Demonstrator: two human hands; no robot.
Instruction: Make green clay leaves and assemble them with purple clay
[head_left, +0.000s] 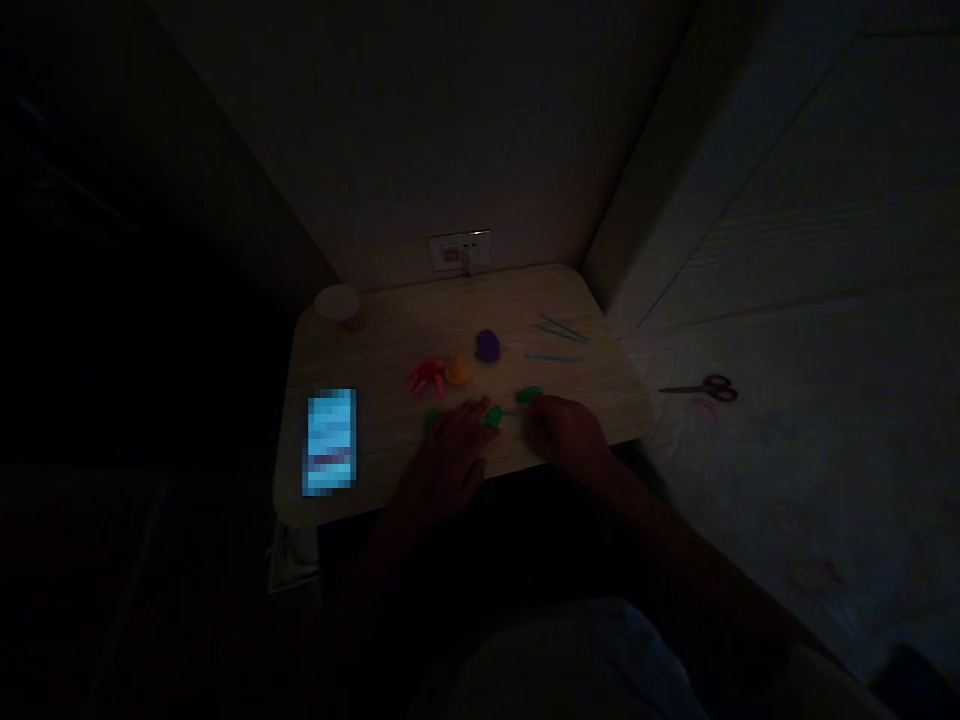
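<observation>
The scene is very dark. My right hand [566,432] is closed on a thin stick [514,413], whose left end meets a small green clay lump [493,416]. My left hand [448,455] lies with its fingers stretched out on the table, the fingertips beside that lump; whether they press on it I cannot tell. Another green piece [529,394] sits just above my right fingers. A third green piece [430,419] is partly hidden by my left hand. Beyond the hands are a red and pink clay shape [427,376], an orange one [457,370] and a purple lump [487,346].
Several thin blue sticks [564,330] lie at the right of the small wooden table [390,440]. A lit, blurred-out screen [330,442] is at the left, a cup [337,302] at the back left. Scissors [701,389] rest on the pale surface to the right. A wall socket [459,252] is behind.
</observation>
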